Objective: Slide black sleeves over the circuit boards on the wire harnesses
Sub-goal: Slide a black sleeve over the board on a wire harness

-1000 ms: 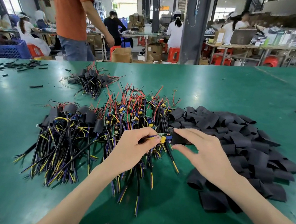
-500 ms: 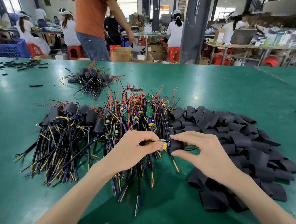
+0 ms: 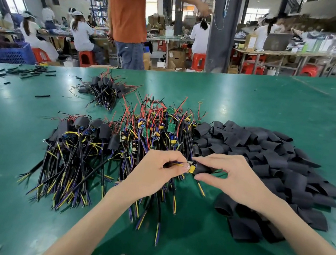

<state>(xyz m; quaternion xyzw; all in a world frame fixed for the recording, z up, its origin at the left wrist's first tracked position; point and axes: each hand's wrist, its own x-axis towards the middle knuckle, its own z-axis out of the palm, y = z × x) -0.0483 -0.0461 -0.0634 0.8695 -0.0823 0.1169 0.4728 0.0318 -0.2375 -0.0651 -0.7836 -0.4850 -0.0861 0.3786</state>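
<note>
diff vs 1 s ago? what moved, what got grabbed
The right hand went from spread open over the sleeve pile to pinching one black sleeve, and brought it left to the end of the circuit board. The left hand kept its grip on the harness, barely shifting. Behind the table, the person in the orange shirt walked right. The piles stayed put.

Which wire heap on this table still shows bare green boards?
The middle heap, beside the loose sleeves: green boards show among its wires. The left heap and the far heap wear black sleeves.
</note>
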